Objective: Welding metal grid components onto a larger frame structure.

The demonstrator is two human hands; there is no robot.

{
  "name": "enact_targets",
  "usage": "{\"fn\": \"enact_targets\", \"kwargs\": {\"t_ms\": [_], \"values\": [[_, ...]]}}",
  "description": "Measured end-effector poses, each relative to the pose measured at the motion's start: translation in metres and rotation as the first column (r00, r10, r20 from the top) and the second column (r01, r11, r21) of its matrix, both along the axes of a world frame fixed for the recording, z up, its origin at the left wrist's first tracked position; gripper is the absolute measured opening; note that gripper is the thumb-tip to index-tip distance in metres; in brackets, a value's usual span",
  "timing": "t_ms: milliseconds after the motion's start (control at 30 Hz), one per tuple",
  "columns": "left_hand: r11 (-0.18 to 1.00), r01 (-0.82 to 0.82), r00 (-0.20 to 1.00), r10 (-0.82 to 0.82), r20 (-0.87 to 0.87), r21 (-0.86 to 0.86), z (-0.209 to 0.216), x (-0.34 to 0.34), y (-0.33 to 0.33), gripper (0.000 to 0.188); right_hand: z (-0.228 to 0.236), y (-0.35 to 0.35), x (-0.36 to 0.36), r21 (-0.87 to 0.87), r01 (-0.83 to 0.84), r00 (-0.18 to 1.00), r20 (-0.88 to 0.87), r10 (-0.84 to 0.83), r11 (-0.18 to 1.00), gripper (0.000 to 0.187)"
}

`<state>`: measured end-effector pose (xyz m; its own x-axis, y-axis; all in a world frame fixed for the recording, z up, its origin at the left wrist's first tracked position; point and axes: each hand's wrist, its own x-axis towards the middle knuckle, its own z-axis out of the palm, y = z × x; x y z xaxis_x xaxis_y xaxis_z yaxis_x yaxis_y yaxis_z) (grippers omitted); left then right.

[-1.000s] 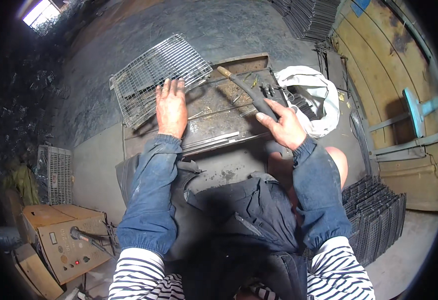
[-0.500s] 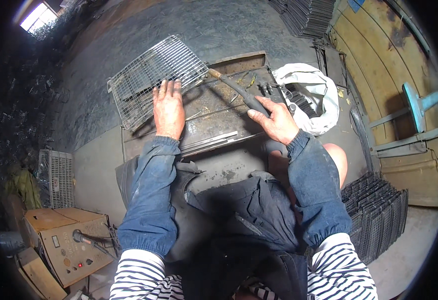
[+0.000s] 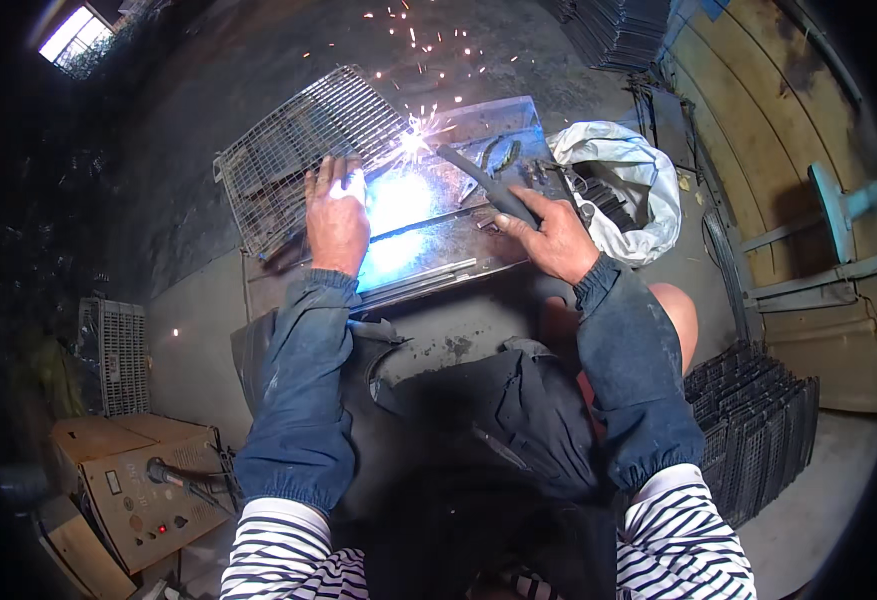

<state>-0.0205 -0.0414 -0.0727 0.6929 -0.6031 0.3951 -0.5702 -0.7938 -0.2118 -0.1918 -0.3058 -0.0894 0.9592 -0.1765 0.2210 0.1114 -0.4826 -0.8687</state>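
Observation:
My right hand (image 3: 550, 234) is closed round the dark handle of a welding torch (image 3: 490, 186). The torch tip points up and left at the corner of a wire mesh panel (image 3: 288, 165), where a bright white-blue arc throws sparks. My left hand (image 3: 338, 222) lies with fingers stretched out on the panel's near edge. The panel rests tilted on a metal worktable (image 3: 478, 240), and glare washes out part of the tabletop. Thin metal strips (image 3: 418, 284) lie along the table's near edge. Glare hides the exact spot where the torch meets the wire.
A white sack (image 3: 648, 190) with dark metal pieces stands right of the table. Stacked dark mesh panels (image 3: 748, 430) are at lower right, more panels (image 3: 613, 35) at the far right. A welding machine (image 3: 148, 490) and a mesh panel (image 3: 113, 355) stand at left. Sparks scatter beyond the table.
An arc has lit at the torch tip, with sparks flying outward and blue-white light on the tabletop. The surroundings look darker. Both hands stay nearly in place.

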Motion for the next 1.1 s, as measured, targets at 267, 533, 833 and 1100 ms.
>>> {"fn": "enact_targets", "kwargs": {"t_ms": [267,533,833,1100], "values": [[0.998,0.035,0.998,-0.033,0.051,-0.042,0.001,0.001,-0.023,0.042,0.016,0.000,-0.017,-0.032,-0.010,0.995,0.097,0.013,0.999,0.049],[0.997,0.055,0.997,-0.052,0.061,-0.056,-0.002,0.006,-0.037,0.045,0.015,0.010,-0.013,-0.111,-0.069,0.998,0.005,0.070,0.991,0.052],[0.994,0.067,0.998,-0.065,0.020,-0.086,-0.001,0.007,-0.041,0.046,0.012,0.012,-0.010,-0.159,-0.053,0.998,0.018,0.056,0.986,0.054],[0.989,0.093,0.994,-0.100,-0.052,-0.115,0.006,0.005,-0.040,0.039,0.015,0.011,-0.006,-0.116,-0.071,0.995,0.058,0.078,0.991,0.050]]}}
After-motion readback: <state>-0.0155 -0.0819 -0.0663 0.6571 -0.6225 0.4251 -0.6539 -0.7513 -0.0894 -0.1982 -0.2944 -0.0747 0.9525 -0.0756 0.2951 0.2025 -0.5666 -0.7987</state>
